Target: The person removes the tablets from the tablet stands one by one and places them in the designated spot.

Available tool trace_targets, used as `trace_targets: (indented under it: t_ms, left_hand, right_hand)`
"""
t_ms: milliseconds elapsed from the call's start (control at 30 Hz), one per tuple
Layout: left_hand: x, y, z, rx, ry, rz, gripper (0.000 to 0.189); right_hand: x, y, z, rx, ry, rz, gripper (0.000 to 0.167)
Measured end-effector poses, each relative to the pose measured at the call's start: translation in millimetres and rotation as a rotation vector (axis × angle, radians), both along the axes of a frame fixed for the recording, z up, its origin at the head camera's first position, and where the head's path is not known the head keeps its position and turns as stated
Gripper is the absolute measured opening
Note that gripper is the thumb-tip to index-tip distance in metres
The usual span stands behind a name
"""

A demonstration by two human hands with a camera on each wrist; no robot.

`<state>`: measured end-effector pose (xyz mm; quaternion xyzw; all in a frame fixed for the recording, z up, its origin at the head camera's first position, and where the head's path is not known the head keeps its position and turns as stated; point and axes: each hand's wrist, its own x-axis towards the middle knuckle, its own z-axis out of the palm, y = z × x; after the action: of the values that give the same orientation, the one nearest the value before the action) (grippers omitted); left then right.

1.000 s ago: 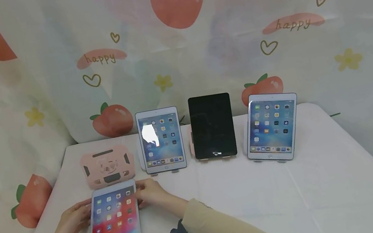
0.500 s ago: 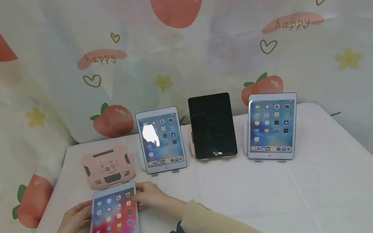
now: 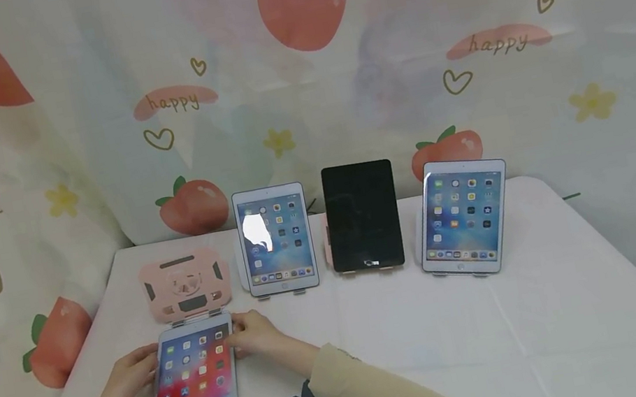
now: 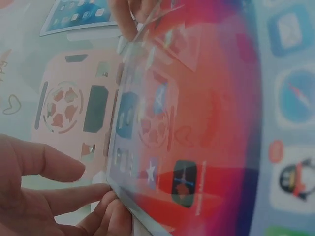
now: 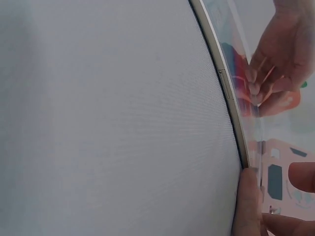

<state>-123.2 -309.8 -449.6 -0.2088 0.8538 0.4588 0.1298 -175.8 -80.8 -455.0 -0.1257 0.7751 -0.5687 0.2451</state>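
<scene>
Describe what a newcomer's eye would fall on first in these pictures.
The white rectangular tablet with a glowing red-and-blue screen likely comes first, at front left between the left hand and right hand. Next, the black rectangular tablet with a dark screen stands out at the middle back.

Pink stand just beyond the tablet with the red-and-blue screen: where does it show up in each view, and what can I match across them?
Head: the pink stand is left of centre, just beyond that tablet.
Left wrist: left part, beside the tablet, with its reflection in the screen.
Right wrist: lower right, partly hidden by fingers.
Shared landmark: the tablet, visible in all three.
</scene>
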Motion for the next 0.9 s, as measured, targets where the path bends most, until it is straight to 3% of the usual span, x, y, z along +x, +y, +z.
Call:
trace_targets:
  t_ms: [267,400,700,767,900]
  left_hand:
    - [0.5,-0.6,2.4,-0.016,-0.016,-0.032,0.059]
    - [-2.5,-2.8,-0.8,-0.013,0.004,0.001,0.060]
    - [-15.2,-18.2,-33.7,0.018,0.049,0.125,0.057]
    - [-13.8,-16.1,-31.1,0.021,0.062,0.137,0.057]
    - [-6.7,-2.9,-12.8,0.046,0.088,0.143,0.058]
  right_hand:
    - [-1.1,0.4,-1.6,-0.009,-0.002,-0.018,0.056]
    - [-1.3,1.0,-1.6,-0.020,-0.012,-0.025,0.055]
    - [-0.9,5.2,-1.5,-0.024,-0.015,-0.017,0.056]
    - [-1.6,6.2,-2.2,-0.033,-0.033,-0.018,0.056]
    - [-3.3,8.3,-4.2,-0.067,-0.070,-0.017,0.054]
